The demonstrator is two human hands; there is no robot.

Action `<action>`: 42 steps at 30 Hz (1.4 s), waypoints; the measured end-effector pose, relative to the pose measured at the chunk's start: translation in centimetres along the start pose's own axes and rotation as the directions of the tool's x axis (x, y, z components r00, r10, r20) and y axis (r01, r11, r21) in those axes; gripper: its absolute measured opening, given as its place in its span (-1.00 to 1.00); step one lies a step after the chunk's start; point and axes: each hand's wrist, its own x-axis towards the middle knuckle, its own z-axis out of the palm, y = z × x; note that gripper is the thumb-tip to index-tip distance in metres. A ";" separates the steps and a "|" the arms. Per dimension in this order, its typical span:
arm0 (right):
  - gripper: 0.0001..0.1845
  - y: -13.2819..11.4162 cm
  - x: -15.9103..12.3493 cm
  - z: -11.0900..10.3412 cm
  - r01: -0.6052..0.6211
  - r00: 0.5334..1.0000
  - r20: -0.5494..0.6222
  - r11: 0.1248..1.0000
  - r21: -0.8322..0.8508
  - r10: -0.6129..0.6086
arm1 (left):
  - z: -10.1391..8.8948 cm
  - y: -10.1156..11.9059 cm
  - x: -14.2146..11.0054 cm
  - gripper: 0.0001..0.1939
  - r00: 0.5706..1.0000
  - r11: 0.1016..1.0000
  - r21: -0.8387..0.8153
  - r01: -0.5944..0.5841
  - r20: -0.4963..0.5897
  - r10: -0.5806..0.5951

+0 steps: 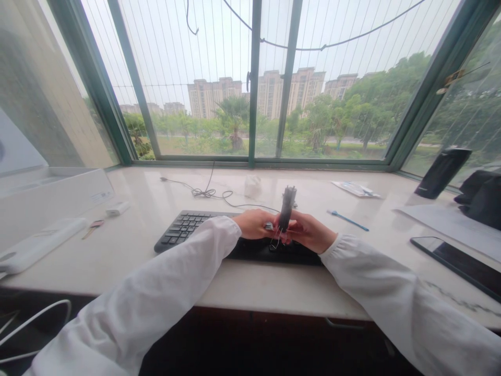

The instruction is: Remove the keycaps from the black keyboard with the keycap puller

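Both my hands meet over a black keyboard point(188, 227) on a pale stone desk point(129, 250). My right hand point(309, 232) grips a dark upright stick-shaped object point(287, 208), which seems to be a stack of binder clips, its top rising above my fingers. My left hand point(254, 223) is closed beside it, pinching a small metal piece at the object's lower end. Thin wire loops point(276, 243) hang below my fingers. White sleeves cover both arms.
A blue pen point(348, 220) lies right of my hands, and a dark phone point(457, 263) is near the right edge. A black cylinder point(442, 172) stands at back right. A cable point(203, 192) runs behind the keyboard. White devices point(39, 243) sit on the left.
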 end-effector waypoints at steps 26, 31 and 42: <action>-0.62 -1.5 -0.3 0.3 0.030 0.998 -0.057 0.989 -0.148 -0.039 | -0.6 -0.2 -0.2 -0.77 0.998 0.992 -0.119 -0.035 0.040 0.040; -0.64 -1.0 -0.1 0.7 0.030 0.994 -0.097 0.988 -0.151 -0.045 | -0.9 0.0 -0.3 -0.78 0.997 0.993 -0.114 -0.039 0.065 0.047; -0.79 -1.6 -0.9 0.5 0.196 0.978 0.033 0.840 -0.506 -0.208 | -2.0 0.4 -0.9 -0.69 0.977 0.988 -0.075 -0.138 0.152 0.148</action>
